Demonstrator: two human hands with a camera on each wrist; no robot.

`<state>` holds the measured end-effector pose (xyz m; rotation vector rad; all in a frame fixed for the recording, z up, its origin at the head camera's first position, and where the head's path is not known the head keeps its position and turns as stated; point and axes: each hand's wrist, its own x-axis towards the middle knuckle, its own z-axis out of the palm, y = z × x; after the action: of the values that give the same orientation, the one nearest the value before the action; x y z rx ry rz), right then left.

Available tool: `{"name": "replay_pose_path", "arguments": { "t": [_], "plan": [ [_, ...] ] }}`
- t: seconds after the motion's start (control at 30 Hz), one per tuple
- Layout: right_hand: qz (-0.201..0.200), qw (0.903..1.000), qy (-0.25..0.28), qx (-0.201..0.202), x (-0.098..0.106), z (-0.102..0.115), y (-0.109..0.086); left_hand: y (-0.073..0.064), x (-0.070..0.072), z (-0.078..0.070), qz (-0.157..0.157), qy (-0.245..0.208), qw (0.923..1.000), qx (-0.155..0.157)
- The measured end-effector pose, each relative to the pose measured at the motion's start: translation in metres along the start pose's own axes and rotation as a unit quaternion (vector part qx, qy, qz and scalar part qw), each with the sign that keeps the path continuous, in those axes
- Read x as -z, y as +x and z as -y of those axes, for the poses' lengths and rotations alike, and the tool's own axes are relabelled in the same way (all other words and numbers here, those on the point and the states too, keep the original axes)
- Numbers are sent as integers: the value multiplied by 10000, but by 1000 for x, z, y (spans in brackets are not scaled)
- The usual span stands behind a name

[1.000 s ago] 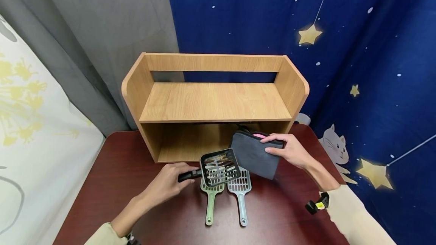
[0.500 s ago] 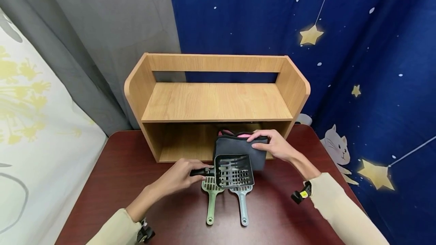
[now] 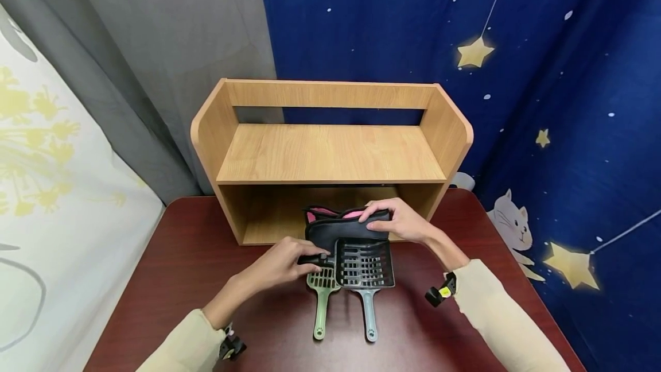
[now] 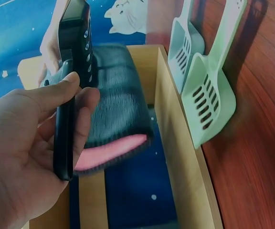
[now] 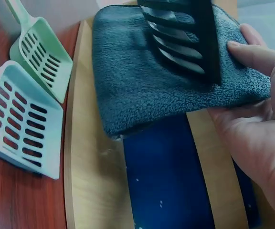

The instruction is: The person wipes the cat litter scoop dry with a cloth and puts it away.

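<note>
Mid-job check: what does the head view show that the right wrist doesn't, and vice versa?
Only head: left hand gripping the handle of the black litter scoop; pink lining of the dark gray pouch.
Only right wrist: most of the slotted pan of the light-blue litter scoop.
Both: right hand holding that pouch, the black litter scoop's slots, green litter scoop, wooden shelf.

Left sleeve (image 3: 181, 342): was pale cream; looked plain and slightly loose; ended above the hand
Right sleeve (image 3: 508, 314): matched in pale cream; ran smooth along the forearm
Left wrist device (image 3: 232, 347): was small, black and blocky; showed some lighter grey detail
Right wrist device (image 3: 440, 291): was black and angular; sat beside the cuff
Yellow patch (image 3: 444, 291): stood out brightly on that black casing
</note>
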<state>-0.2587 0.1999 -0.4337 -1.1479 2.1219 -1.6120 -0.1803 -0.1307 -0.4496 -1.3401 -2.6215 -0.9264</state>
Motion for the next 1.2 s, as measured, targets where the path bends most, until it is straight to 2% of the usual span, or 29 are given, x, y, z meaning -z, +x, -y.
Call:
{"name": "replay_pose_path", "arguments": {
  "t": [0.17, 0.3, 0.57, 0.67, 0.8, 1.03, 1.2],
  "plan": [
    [-300, 9994, -125, -87, 12, -1, -16, -11, 6, 5, -112, -30, 9998, 157],
    [-401, 9991, -65, -92, 17, -1, -21, -15, 8, 8, -140, -49, 9996, 225],
    [-134, 9995, -176, 212, 1, 1, -1, -2, 0, 1, -4, 88, 9999, 57],
    [-110, 9996, -170, 210, -6, 2, 4, 2, -3, -1, 9, 93, 9999, 52],
    [-200, 9995, -222, 70, -6, 2, -1, -1, -3, 0, -22, 101, 9999, 118],
    [-697, 9956, -498, -382, 9, 8, -24, -12, 4, 4, -251, 85, 9994, 224],
    [-1258, 9869, -678, -751, 18, 14, -40, -17, 7, 10, -345, 217, 9987, 316]
  ]
}}
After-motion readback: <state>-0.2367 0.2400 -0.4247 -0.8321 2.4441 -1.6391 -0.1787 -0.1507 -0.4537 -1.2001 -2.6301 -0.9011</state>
